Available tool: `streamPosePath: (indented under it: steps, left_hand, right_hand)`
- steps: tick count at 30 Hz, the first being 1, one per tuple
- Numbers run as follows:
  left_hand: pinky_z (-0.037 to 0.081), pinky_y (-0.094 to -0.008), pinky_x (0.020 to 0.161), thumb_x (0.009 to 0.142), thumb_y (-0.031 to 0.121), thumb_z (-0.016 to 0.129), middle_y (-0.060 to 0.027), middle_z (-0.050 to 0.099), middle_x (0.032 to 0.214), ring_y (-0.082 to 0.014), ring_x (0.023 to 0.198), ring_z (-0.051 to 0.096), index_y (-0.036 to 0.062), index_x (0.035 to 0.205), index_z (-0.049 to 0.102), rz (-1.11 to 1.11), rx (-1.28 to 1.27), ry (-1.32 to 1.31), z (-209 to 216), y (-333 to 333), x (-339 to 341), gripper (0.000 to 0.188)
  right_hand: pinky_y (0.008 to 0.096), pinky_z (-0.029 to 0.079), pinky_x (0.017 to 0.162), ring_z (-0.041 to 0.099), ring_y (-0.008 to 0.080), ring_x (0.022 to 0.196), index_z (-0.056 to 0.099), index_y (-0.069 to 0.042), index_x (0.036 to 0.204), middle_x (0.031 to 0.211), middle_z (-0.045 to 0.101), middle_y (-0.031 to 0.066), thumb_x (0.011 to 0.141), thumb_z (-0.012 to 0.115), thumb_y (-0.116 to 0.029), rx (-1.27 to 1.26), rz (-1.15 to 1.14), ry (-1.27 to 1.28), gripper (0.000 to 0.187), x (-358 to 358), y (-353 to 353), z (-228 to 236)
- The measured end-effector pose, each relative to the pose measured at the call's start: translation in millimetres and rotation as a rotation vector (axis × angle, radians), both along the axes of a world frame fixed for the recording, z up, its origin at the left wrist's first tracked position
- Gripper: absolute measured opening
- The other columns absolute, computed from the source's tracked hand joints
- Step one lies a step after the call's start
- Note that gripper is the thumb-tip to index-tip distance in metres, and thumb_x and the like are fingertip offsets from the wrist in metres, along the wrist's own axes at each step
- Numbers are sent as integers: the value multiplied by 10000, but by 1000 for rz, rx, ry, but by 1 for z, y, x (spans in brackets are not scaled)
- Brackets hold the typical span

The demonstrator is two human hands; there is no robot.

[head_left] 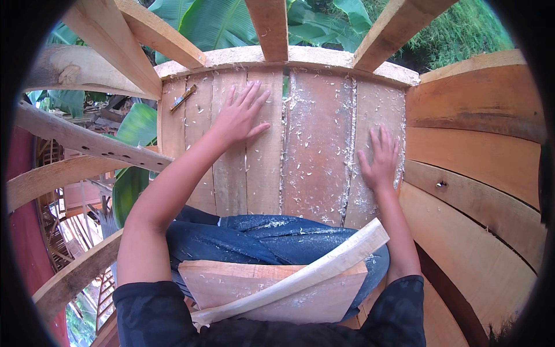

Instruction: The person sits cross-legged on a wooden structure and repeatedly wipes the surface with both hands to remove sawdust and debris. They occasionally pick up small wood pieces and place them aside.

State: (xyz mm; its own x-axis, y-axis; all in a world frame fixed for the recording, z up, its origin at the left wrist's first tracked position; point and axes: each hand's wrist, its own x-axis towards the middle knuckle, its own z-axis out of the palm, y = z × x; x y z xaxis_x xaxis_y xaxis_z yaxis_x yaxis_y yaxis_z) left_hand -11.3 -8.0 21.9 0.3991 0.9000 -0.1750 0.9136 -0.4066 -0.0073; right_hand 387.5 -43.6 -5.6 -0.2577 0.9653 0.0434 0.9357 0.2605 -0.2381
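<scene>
The plank wall (277, 144) curves ahead, ending at a pale, sawdust-crusted top edge (289, 58) with bare ribs (269, 26) rising past it and green leaves (202, 20) beyond. To the left the frame is open between long ribs (87, 141), so there is room there; to the right, smooth orange planks (480, 168) close the side. The wall's boards are rough, reddish, flecked with white shavings, and narrow gaps run between them. The left hand (240, 115) lies flat on the far left boards, fingers spread, holding nothing. The right hand (380, 162) presses flat on the right board, fingers slightly apart, also empty. Near, across the lap in blue jeans (272, 237), rest a flat board (260, 289) and a pale curved strip (312, 269). A small tool (183, 98) lies far left.
</scene>
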Motion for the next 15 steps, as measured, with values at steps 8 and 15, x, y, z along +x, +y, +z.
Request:
streamPosePath:
  steps: [8,15]
  left_hand:
    - [-20,-598,1168,768,766,543,-188,43,1622,-330,1508,-2,155,1571,106,11,-210,-31,-4,-75,-79,1100]
    - [-45,-607,1157,691,785,589,-191,45,1622,-357,1505,-4,171,1576,102,-1,-234,-123,-4,-70,-82,1182]
  right_hand:
    - [563,96,1182,217,352,1466,326,-123,1507,1555,286,191,901,505,-611,6,333,-108,799,-83,13,5]
    - [541,89,1204,234,269,1471,319,-170,1515,1574,288,103,931,414,-628,-115,1049,-24,748,-153,17,14]
